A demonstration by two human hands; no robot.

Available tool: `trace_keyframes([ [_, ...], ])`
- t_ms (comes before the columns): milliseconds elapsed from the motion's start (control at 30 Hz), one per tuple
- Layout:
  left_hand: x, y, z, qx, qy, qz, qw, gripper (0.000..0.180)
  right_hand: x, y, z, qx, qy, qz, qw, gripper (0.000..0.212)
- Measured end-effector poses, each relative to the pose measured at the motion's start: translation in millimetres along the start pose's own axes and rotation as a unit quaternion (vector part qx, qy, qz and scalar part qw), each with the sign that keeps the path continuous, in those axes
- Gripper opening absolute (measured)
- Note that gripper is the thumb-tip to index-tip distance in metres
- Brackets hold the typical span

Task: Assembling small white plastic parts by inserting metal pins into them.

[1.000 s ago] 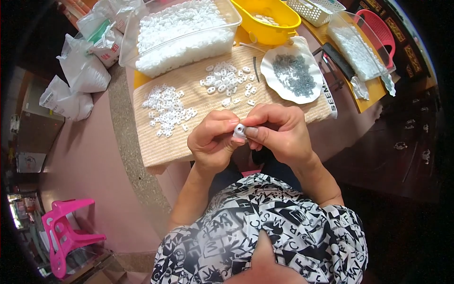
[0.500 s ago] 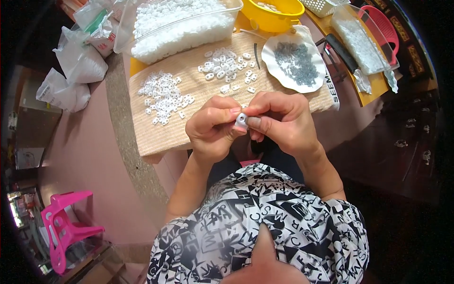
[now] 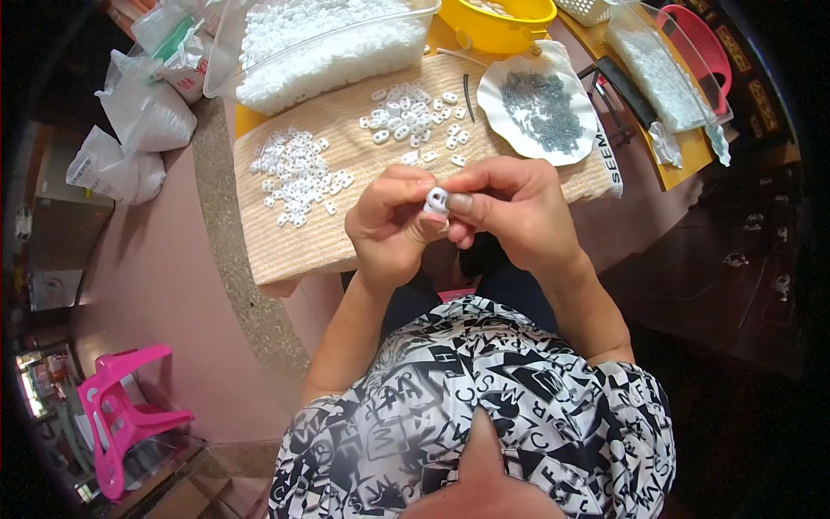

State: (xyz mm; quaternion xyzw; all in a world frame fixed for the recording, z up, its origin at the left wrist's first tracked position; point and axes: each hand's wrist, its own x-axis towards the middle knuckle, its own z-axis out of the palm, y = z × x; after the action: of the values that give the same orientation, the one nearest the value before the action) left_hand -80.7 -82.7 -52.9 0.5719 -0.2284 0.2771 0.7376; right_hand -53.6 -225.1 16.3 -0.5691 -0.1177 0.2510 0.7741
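Between both hands, over the near edge of the cloth-covered table, is a small white plastic piece with a hole (image 3: 437, 201). My left hand (image 3: 389, 221) pinches it from the left with thumb and fingers. From the right, the thumb and index finger of my right hand (image 3: 516, 203) press against the same piece. My fingertips hide part of it. Just beyond lies a pile of oval white two-holed pieces (image 3: 402, 114), some of them loose. A second pile, of smaller white holed pieces (image 3: 298, 169), spreads on the left.
Small dark grey parts fill the middle of a white scalloped plate (image 3: 493, 108) at the right. A clear bin (image 3: 337, 69) heaped with white pieces stands at the back, beside a yellow basin (image 3: 501, 33). A dark thin strip (image 3: 469, 97) lies near the plate. A pink stool (image 3: 130, 415) stands lower left.
Both hands have risen slightly away from me with the white piece between them. The piece has turned a little, so its hole shows at a different angle.
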Motion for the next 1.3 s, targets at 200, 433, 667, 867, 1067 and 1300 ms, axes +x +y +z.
trace_keyframes([
  [200,2.6,-3.5,0.0,-0.086,0.036,-0.051,0.994,0.024,14.1,-3.0,-6.2,-0.045,-0.039,-0.014,0.998,0.014],
  [433,3.3,-1.8,-0.3,-0.108,0.03,-0.067,0.991,0.026,15.0,-1.3,-7.5,-0.046,-0.045,-0.025,0.998,0.014],
  [667,2.1,-1.5,-5.0,-0.064,0.007,-0.059,0.996,0.027,13.0,0.3,-7.5,-0.044,-0.049,-0.033,0.997,0.014],
  [867,-0.6,-0.7,-10.8,-0.074,-0.004,-0.073,0.995,0.028,12.3,1.5,-4.9,-0.009,-0.047,-0.005,0.999,0.014],
  [1067,0.2,-1.7,-7.8,-0.06,0.005,-0.018,0.998,0.026,9.1,0.9,-0.7,-0.007,-0.037,0.006,0.999,0.013],
  [1300,-1.9,-4.0,-3.6,-0.036,0.004,0.01,0.999,0.022,3.7,8.0,0.0,-0.018,-0.035,-0.032,0.999,0.012],
])
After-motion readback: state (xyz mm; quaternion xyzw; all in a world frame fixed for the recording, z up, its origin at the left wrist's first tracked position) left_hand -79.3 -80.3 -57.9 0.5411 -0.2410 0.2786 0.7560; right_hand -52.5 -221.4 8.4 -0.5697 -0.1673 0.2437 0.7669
